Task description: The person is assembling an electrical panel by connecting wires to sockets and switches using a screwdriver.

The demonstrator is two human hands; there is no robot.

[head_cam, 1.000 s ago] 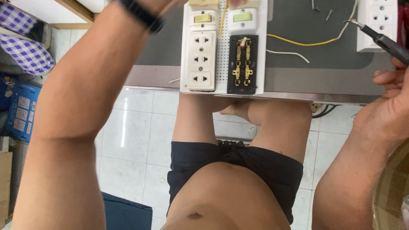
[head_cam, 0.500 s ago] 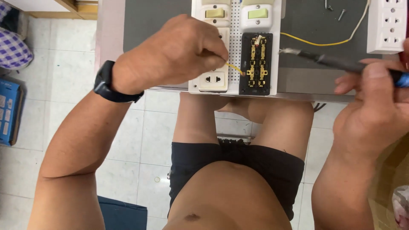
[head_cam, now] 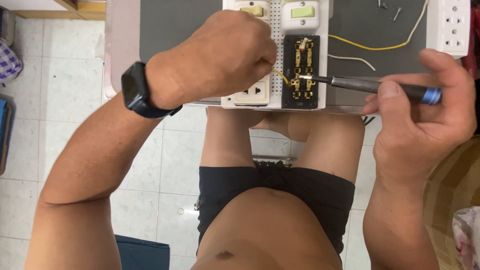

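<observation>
Right hand (head_cam: pixel 425 120) pinches screwdriver (head_cam: pixel 370 86) by knurled shaft, tip on brass terminal of open black socket module (head_cam: pixel 300 70) at bench edge. Left hand (head_cam: pixel 220 55) clenched on yellow wire (head_cam: pixel 281 76) beside module. Wire judged thin, springy; terminals small, delicate; grip near stripped end.

Left hand (head_cam: pixel 220 57) hides most of the white socket (head_cam: pixel 252 92) beside the open black socket (head_cam: pixel 301 70). Switches (head_cam: pixel 300 11) above it cut off by top edge. Screws (head_cam: pixel 390 9) upper right: too small to tell.
</observation>
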